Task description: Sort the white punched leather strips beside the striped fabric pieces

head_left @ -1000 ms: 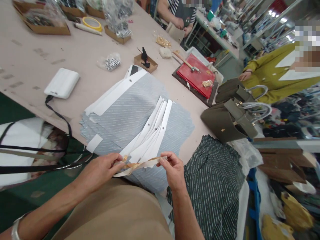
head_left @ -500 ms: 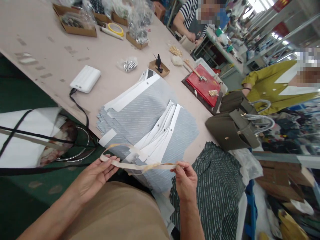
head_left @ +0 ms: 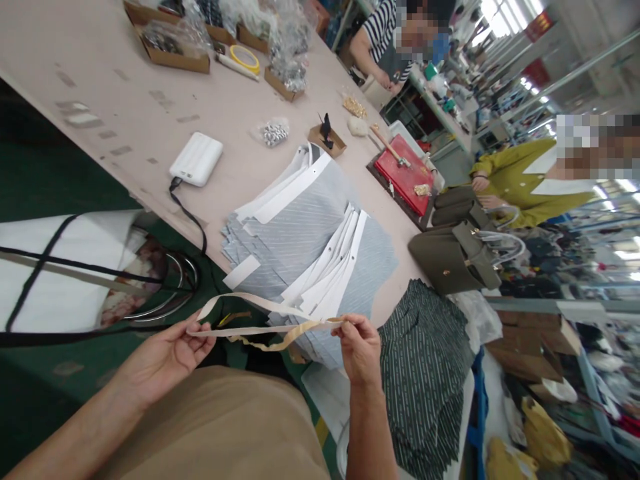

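Nearest, I have a pale narrow strip [head_left: 240, 331] strung between both hands, in front of the worktop's near edge: a long loop with a yellowish, twisting part toward the right. Left hand [head_left: 165, 360] palm up, fingers loosely bent, strip's left end at the fingers; can't tell if it's actually closed on it. Right hand [head_left: 361, 343] pinches the right end, thumb against fingers. Near right, dark striped fabric [head_left: 425, 373]. Past the strip on the worktop [head_left: 245, 180], a fanned stack of grey-blue striped pieces [head_left: 295, 233], white bands along them. Left of that, white device [head_left: 197, 159] with black cord [head_left: 193, 217] over the edge. To the right, olive handbags [head_left: 435, 260]. Farther, small carton [head_left: 335, 145] with something black in it, clear bag of silvery bits [head_left: 274, 133] to its left, hammer [head_left: 387, 145] partly over a red slab [head_left: 405, 177] to its right. Far left, yellow tape roll [head_left: 257, 65] near open cardboard boxes [head_left: 180, 61]. Far right, a person in a mustard jacket [head_left: 510, 163]; far middle, another with striped sleeves [head_left: 377, 30].
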Motion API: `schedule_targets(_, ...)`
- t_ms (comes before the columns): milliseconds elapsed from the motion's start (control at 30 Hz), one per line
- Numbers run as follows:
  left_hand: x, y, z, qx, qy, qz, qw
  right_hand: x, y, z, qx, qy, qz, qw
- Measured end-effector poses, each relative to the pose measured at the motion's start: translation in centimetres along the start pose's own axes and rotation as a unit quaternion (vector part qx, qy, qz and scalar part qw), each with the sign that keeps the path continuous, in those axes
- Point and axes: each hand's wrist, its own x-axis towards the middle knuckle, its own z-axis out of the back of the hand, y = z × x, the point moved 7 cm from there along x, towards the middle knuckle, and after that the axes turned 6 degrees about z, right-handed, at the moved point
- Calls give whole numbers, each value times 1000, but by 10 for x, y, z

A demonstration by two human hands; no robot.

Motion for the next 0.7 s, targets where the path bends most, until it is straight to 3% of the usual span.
schedule_targets(133,4,5,18,65,11,30,997,-6,9,-9,-66,-24,42,997)
schedule_targets(233,-2,15,15,273,73,26,959,-13,24,-16,-127,-35,87,987)
schedule_targets(267,-7,18,5,361,116,-12,925,-16,29,-21,-144,-25,100,984)
schedule_targets(333,-24,20,-20,515,182,-141,826,-23,40,-31,-171,2,123,978)
schedule_targets(400,-45,22,-48,576,219,-263,742,-29,50,-41,-188,27,146,971)
schedule_targets(433,-54,27,-60,593,253,-284,710,-32,55,-44,-194,35,156,968)
schedule_targets(500,-66,39,-75,621,329,-239,670,-34,63,-45,-211,39,173,961)
schedule_targets(567,-72,42,-80,628,377,-172,659,-34,68,-41,-242,39,173,954)
schedule_targets(633,-70,29,-82,612,377,-141,681,-33,65,-35,-258,50,143,954)
schedule_targets(700,-61,5,-89,587,343,-177,712,-33,56,-31,-230,77,89,966)
